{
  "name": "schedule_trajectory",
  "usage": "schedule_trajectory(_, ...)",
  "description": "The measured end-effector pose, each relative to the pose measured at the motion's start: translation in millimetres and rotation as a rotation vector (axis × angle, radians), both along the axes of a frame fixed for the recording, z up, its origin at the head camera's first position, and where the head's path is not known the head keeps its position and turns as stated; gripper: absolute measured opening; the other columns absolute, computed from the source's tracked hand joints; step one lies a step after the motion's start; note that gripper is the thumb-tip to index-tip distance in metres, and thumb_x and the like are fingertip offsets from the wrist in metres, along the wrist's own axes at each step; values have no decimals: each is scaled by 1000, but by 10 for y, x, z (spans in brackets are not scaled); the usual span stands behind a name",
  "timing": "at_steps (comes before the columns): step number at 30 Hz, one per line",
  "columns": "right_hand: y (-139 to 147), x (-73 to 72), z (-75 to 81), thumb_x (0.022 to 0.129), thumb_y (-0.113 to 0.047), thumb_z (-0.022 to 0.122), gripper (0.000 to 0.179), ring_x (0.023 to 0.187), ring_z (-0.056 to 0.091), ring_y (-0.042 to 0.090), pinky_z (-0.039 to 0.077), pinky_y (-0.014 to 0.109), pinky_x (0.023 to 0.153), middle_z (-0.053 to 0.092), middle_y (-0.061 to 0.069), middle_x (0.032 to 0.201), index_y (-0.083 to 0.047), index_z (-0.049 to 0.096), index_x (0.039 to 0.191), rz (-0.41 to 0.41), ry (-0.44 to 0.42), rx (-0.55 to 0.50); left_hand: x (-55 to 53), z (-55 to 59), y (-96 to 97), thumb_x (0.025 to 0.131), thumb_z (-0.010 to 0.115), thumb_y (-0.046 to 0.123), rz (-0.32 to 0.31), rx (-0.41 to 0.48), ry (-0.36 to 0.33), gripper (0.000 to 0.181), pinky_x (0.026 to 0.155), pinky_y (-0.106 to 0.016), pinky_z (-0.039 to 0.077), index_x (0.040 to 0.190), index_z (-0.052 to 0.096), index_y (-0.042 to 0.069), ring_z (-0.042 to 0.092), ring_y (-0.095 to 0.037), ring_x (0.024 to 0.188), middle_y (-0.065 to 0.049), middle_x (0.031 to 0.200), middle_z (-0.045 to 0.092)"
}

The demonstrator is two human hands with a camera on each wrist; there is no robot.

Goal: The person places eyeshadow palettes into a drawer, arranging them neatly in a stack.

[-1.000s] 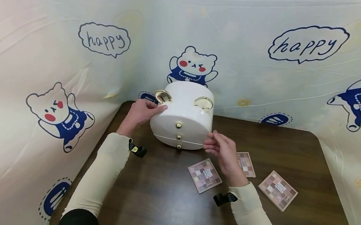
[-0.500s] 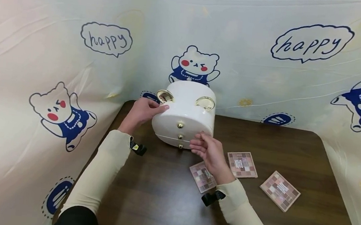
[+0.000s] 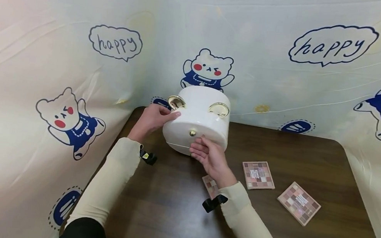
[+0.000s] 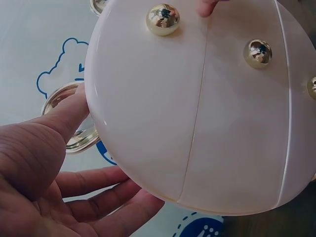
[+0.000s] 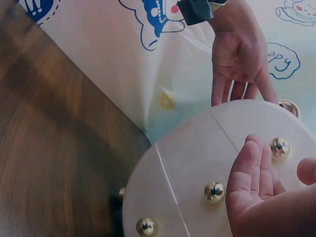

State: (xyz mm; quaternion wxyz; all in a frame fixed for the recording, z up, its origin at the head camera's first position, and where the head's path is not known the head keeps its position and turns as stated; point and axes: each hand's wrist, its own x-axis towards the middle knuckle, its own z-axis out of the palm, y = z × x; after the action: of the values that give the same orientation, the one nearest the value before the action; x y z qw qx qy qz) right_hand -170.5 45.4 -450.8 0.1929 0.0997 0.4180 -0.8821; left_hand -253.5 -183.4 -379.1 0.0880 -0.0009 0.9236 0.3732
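Observation:
A white rounded storage box stands at the back of the table, with gold-rimmed ears on top. Its front has thin drawer seams and round gold knobs. My left hand rests on the box's left side, thumb near the ear, other fingers straight along the wall. In front of the box is my right hand, its fingers loosely bent beside the knobs and holding nothing. In the head view it covers the lower knobs. Whether its fingertips touch the front, I cannot tell.
Two square makeup palettes, a nearer-box palette and an outer palette, lie right on the brown table. A third palette is partly under my right forearm. A printed curtain hangs behind the table.
My right hand has moved left from the box's right side to the middle of its front, uncovering one palette and covering another. The left hand has stayed on the box.

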Motion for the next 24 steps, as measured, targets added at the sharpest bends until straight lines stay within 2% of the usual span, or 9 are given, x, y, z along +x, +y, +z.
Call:
schedule_trajectory(5,-102,-33,43,105,-22,54,29,87,72,24,56,34,78,73,13,92,5,59,115,-20,-34,-19,-29,-12,1,85,73,60,12,-3,-21,64,78,-38,53,117,73,5,59,-28,95,-11,110,69)
schedule_trajectory(10,-188,-68,67,105,-23,56,33,95,72,28,56,34,80,73,15,96,7,59,120,-36,-59,-31,-28,-15,6,84,74,61,13,0,-20,65,77,-38,52,116,74,5,58,-28,95,-10,109,69)
schedule_trajectory(14,-240,-76,69,105,-21,56,35,93,72,27,56,33,80,72,19,102,9,58,122,-48,-62,-33,-14,-13,9,84,74,60,20,4,-24,64,76,-37,51,116,73,5,58,-27,95,-10,109,68)
schedule_trajectory(20,-270,-86,64,104,-18,57,22,85,73,23,56,34,80,73,15,97,3,62,111,-74,-65,-55,-11,5,4,85,74,60,22,5,-37,64,76,-37,52,118,73,5,57,-28,96,-11,110,68)
schedule_trajectory(24,-284,-91,73,103,-16,58,16,86,73,23,56,34,81,74,15,96,-1,64,106,-96,-73,-75,-16,23,-1,85,74,59,22,-1,-45,64,77,-37,52,118,73,5,57,-28,96,-11,110,68)
